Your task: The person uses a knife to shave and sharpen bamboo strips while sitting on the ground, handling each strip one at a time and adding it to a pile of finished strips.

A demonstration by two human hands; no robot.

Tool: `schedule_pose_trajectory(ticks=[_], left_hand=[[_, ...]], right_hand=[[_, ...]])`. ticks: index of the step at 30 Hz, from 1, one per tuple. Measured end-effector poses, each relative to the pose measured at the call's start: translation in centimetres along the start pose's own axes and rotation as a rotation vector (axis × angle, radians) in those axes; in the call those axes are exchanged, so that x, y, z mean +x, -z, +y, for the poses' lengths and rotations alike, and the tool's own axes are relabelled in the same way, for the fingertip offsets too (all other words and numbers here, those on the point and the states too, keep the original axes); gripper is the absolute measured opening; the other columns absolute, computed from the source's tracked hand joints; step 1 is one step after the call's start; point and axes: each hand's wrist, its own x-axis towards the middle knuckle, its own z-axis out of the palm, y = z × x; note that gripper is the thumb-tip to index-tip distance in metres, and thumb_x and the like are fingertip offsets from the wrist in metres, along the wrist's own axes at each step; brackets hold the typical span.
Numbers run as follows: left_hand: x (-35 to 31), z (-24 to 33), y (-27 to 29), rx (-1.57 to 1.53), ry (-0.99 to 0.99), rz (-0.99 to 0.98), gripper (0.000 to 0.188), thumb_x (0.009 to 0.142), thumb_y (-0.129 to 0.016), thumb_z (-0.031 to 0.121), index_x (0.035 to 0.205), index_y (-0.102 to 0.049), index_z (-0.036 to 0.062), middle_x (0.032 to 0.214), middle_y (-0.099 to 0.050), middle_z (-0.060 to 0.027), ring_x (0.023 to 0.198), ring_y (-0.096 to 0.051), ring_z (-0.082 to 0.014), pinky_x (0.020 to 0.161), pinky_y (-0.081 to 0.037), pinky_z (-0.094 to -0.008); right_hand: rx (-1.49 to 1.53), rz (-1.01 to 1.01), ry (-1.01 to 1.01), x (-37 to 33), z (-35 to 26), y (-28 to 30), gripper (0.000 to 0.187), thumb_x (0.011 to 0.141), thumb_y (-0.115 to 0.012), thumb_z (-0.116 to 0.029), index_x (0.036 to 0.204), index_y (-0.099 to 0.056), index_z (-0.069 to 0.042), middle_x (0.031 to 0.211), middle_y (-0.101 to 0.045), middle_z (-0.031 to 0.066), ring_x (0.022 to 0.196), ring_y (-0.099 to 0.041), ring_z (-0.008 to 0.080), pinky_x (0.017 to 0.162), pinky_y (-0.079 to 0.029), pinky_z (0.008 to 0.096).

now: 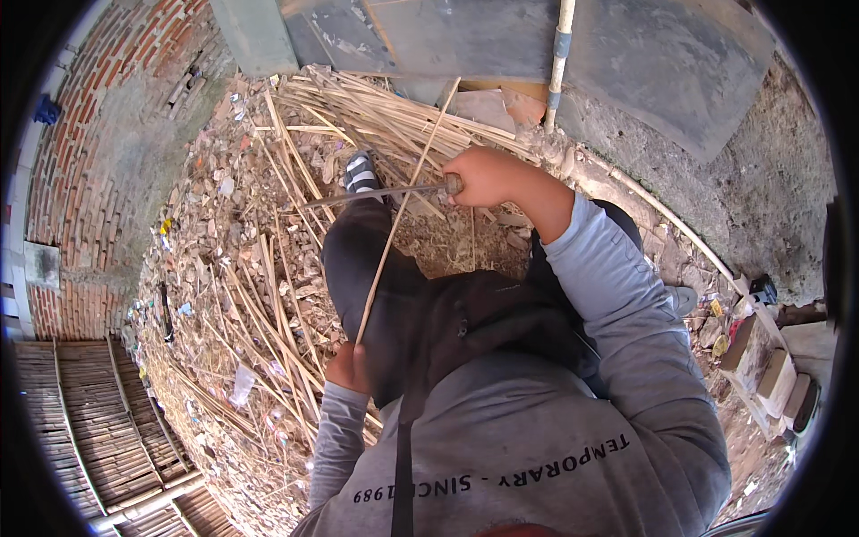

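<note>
My right hand (484, 175) is closed round the handle of a long knife (380, 193), whose dark, narrow blade points left. The blade meets a thin bamboo strip (386, 255); whether it cuts in or only touches, I cannot tell. Low by my left thigh, my left hand (347, 368) grips the near end of that strip. From there the strip slants up past my knee to the far right. Beyond the blade lies a heap of pale split bamboo strips (376, 112), and my striped sandal (360, 172) rests beside it.
More loose strips (273, 313) lie to my left on rubble-strewn ground (201, 259). A brick wall (98, 170) stands at the left, with a bamboo slat panel (107, 421) below it. Grey boards (662, 67) and a white pole (561, 54) stand at the far side.
</note>
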Motion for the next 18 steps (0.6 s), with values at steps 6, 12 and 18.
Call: schedule_pose_trajectory(ticks=[6, 12, 18], left_hand=[[0.1, -0.3, 0.1, 0.014, 0.017, -0.013, 0.039, 0.097, -0.041, 0.038, 0.083, -0.055, 0.0042, 0.066, -0.058, -0.0253, 0.067, -0.058, -0.0476, 0.057, -0.043, -0.0527], [0.9, 1.0, 0.9, -0.153, 0.033, -0.072, 0.044, 0.097, -0.041, 0.041, 0.082, -0.055, 0.003, 0.065, -0.058, -0.0237, 0.065, -0.059, -0.0448, 0.057, -0.044, -0.0484], [0.2, -0.7, 0.5, -0.076, -0.026, -0.039, 0.047, 0.099, -0.041, 0.042, 0.082, -0.055, 0.0012, 0.064, -0.054, -0.0197, 0.061, -0.057, -0.0383, 0.056, -0.041, -0.0436]], right_hand=[[-0.023, -0.021, -0.035, 0.5, -0.4, -0.4, 0.035, 0.074, -0.073, -0.031, 0.095, -0.067, -0.004, 0.084, -0.065, 0.0195, 0.083, -0.063, 0.0369, 0.073, -0.049, 0.0451], [0.167, -0.181, -0.162, 1.2, 1.0, -0.5, 0.034, 0.074, -0.072, -0.029, 0.096, -0.067, -0.004, 0.086, -0.066, 0.0187, 0.086, -0.064, 0.0346, 0.075, -0.05, 0.0428], [-0.092, -0.114, -0.043, 0.7, -2.6, -0.5, 0.034, 0.071, -0.071, -0.028, 0.093, -0.066, -0.003, 0.084, -0.066, 0.019, 0.083, -0.064, 0.0359, 0.074, -0.05, 0.0437]])
